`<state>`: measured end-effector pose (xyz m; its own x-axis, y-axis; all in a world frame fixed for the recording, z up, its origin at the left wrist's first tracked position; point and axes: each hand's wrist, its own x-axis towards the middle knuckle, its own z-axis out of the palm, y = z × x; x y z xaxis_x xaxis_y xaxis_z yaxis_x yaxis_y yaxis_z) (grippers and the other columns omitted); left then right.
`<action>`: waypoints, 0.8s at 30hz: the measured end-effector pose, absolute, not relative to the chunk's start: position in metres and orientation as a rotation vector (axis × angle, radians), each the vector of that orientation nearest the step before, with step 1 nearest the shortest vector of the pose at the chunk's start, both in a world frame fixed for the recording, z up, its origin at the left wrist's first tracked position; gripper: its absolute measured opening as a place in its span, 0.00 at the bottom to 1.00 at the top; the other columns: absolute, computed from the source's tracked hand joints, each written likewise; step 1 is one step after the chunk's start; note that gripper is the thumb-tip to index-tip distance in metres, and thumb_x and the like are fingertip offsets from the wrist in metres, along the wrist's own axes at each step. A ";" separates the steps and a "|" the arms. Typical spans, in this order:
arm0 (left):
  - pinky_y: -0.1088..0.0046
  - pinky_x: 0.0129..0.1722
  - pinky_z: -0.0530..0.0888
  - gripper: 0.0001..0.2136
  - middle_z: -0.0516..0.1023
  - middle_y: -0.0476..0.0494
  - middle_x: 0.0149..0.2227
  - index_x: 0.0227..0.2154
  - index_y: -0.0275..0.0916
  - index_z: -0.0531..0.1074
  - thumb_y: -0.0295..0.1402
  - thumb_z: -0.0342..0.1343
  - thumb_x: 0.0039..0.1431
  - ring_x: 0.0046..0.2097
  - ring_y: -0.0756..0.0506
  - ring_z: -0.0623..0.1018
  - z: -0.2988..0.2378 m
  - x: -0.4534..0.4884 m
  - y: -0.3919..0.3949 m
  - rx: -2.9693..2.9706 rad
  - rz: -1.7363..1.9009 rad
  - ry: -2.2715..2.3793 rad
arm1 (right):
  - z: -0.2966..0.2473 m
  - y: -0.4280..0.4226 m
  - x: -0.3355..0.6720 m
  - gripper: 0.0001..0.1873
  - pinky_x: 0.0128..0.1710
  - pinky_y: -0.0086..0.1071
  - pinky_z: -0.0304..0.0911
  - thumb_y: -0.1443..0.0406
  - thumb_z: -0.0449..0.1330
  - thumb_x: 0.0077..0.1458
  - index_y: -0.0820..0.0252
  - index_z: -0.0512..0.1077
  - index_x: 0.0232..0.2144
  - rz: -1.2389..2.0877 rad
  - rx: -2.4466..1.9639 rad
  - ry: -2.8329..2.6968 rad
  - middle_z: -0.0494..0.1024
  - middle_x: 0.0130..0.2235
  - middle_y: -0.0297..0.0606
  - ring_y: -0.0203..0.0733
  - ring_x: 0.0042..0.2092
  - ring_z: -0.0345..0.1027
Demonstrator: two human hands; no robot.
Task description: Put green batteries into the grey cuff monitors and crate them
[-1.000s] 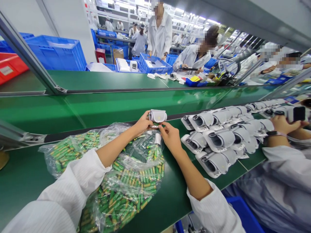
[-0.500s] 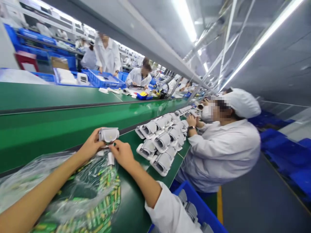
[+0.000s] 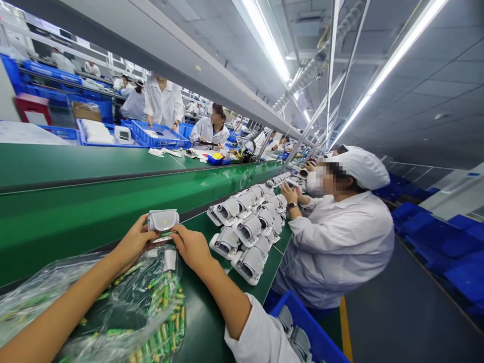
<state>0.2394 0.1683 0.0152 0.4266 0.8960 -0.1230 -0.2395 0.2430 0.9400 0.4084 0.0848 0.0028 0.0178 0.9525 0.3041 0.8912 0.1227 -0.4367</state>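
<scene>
My left hand (image 3: 133, 243) is closed around a wrist blood pressure monitor (image 3: 163, 220), a white unit with a grey rolled cuff, held above the bench. The thumb and fingers of my right hand (image 3: 190, 244) are pinched at its near edge, where a green battery (image 3: 166, 233) shows between the cuff and a white part. My fingers hide much of the battery. Under my hands lies a clear plastic bag (image 3: 124, 282) with many green and gold batteries (image 3: 166, 315). A small white piece (image 3: 170, 259) sits at the bag's far edge.
Several rolled-cuff monitors (image 3: 249, 227) stand in rows to the right on the green bench (image 3: 204, 302). Below the bench edge is a blue bin (image 3: 325, 338) with grey cuffs. A co-worker (image 3: 336, 242) in a white cap works alongside. A green channel (image 3: 94, 206) runs behind.
The view has shifted, so the bench and people sit differently in the picture. Both hands stay on the monitor, and more green now shows by my right fingertips.
</scene>
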 end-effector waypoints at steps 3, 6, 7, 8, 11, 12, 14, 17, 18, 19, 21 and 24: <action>0.62 0.42 0.87 0.34 0.83 0.46 0.44 0.51 0.44 0.70 0.27 0.70 0.34 0.44 0.39 0.86 0.018 0.238 0.166 1.022 0.872 0.768 | 0.003 0.083 0.409 0.15 0.48 0.31 0.68 0.59 0.53 0.77 0.50 0.76 0.56 0.140 -1.705 -1.943 0.85 0.51 0.39 0.46 0.50 0.80; 0.65 0.42 0.87 0.35 0.83 0.49 0.43 0.51 0.44 0.71 0.25 0.71 0.35 0.42 0.42 0.85 0.016 0.237 0.164 1.000 0.872 0.739 | -0.001 0.084 0.409 0.15 0.50 0.30 0.68 0.59 0.54 0.76 0.50 0.78 0.55 0.136 -1.624 -1.932 0.83 0.50 0.39 0.43 0.49 0.78; 0.65 0.43 0.87 0.35 0.83 0.49 0.43 0.51 0.44 0.71 0.24 0.72 0.35 0.43 0.43 0.85 0.015 0.237 0.164 0.992 0.876 0.723 | -0.003 0.084 0.409 0.15 0.50 0.30 0.69 0.59 0.54 0.76 0.51 0.79 0.55 0.144 -1.590 -1.908 0.82 0.49 0.39 0.42 0.48 0.78; 0.65 0.44 0.87 0.35 0.83 0.48 0.44 0.51 0.44 0.71 0.24 0.73 0.35 0.44 0.43 0.85 0.013 0.237 0.165 0.985 0.876 0.705 | -0.005 0.085 0.409 0.15 0.50 0.30 0.69 0.59 0.55 0.76 0.51 0.80 0.54 0.154 -1.546 -1.872 0.81 0.49 0.39 0.41 0.48 0.77; 0.63 0.45 0.87 0.38 0.84 0.45 0.47 0.53 0.44 0.70 0.25 0.77 0.35 0.46 0.41 0.86 0.008 0.238 0.166 0.969 0.883 0.670 | -0.012 0.088 0.407 0.13 0.50 0.30 0.70 0.60 0.58 0.73 0.54 0.83 0.50 0.194 -1.396 -1.728 0.79 0.46 0.40 0.40 0.46 0.76; 0.62 0.45 0.87 0.39 0.84 0.44 0.48 0.53 0.43 0.70 0.25 0.78 0.34 0.46 0.40 0.86 0.007 0.238 0.166 0.960 0.896 0.669 | -0.013 0.088 0.407 0.13 0.49 0.31 0.70 0.60 0.59 0.73 0.55 0.83 0.49 0.198 -1.351 -1.682 0.79 0.45 0.40 0.41 0.46 0.76; 0.60 0.45 0.87 0.39 0.84 0.43 0.47 0.52 0.42 0.70 0.25 0.79 0.33 0.45 0.39 0.86 0.005 0.239 0.166 0.937 0.924 0.665 | -0.015 0.087 0.405 0.13 0.47 0.31 0.71 0.62 0.59 0.71 0.56 0.84 0.48 0.199 -1.283 -1.624 0.80 0.45 0.41 0.41 0.45 0.76; 0.57 0.47 0.86 0.39 0.84 0.42 0.48 0.52 0.42 0.70 0.25 0.78 0.34 0.46 0.39 0.86 0.003 0.240 0.165 0.918 0.926 0.647 | -0.014 0.083 0.404 0.12 0.43 0.32 0.70 0.63 0.59 0.70 0.57 0.83 0.46 0.192 -1.257 -1.568 0.82 0.45 0.43 0.42 0.42 0.76; 0.56 0.47 0.86 0.39 0.84 0.42 0.48 0.52 0.42 0.69 0.24 0.78 0.34 0.46 0.38 0.86 0.002 0.240 0.164 0.921 0.916 0.647 | -0.013 0.081 0.404 0.12 0.41 0.33 0.69 0.62 0.59 0.70 0.57 0.83 0.45 0.195 -1.271 -1.550 0.82 0.44 0.42 0.42 0.40 0.75; 0.55 0.47 0.86 0.39 0.84 0.42 0.48 0.53 0.42 0.69 0.23 0.78 0.34 0.46 0.38 0.85 0.000 0.240 0.164 0.926 0.908 0.651 | -0.013 0.080 0.404 0.12 0.40 0.33 0.68 0.61 0.59 0.69 0.58 0.83 0.44 0.201 -1.294 -1.533 0.83 0.43 0.42 0.41 0.37 0.73; 0.56 0.47 0.85 0.40 0.83 0.42 0.48 0.53 0.42 0.69 0.23 0.77 0.33 0.47 0.38 0.85 -0.003 0.241 0.164 0.936 0.901 0.657 | -0.013 0.077 0.403 0.12 0.37 0.34 0.67 0.59 0.60 0.68 0.59 0.82 0.42 0.209 -1.353 -1.502 0.83 0.40 0.41 0.40 0.32 0.70; 0.59 0.45 0.84 0.39 0.83 0.42 0.47 0.53 0.42 0.69 0.22 0.75 0.33 0.46 0.39 0.84 -0.007 0.241 0.164 0.949 0.910 0.646 | -0.016 0.075 0.403 0.14 0.35 0.34 0.64 0.56 0.61 0.67 0.60 0.82 0.40 0.227 -1.427 -1.455 0.83 0.38 0.41 0.39 0.29 0.67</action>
<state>0.2411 0.1636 -0.0068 0.4806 0.8734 -0.0787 -0.3622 0.2794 0.8892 0.4025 0.0746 -0.0162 0.2466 0.8198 0.5168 0.6235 0.2741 -0.7322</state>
